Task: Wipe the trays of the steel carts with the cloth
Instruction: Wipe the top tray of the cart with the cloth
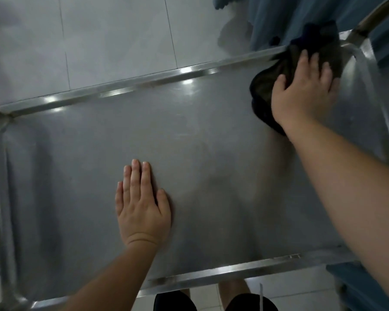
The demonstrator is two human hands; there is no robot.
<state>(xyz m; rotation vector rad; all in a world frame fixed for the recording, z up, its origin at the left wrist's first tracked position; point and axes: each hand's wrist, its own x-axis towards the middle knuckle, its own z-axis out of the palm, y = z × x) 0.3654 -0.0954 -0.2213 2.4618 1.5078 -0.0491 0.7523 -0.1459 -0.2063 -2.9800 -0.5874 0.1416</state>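
The steel cart's top tray (189, 122) fills most of the view, shiny and bare. My left hand (142, 205) lies flat on the tray near its front middle, fingers straight and together. My right hand (305, 90) presses a dark cloth (270, 86) onto the tray at its far right corner, fingers spread over the cloth. Part of the cloth bunches up against the far rim, and part is hidden under my hand.
The tray's raised far rim (144, 84) and near rim (234, 272) run across the view. A curved handle bar (377, 16) rises at the far right corner. Blue fabric (290, 16) hangs beyond it. Grey floor tiles (99, 41) lie past the cart.
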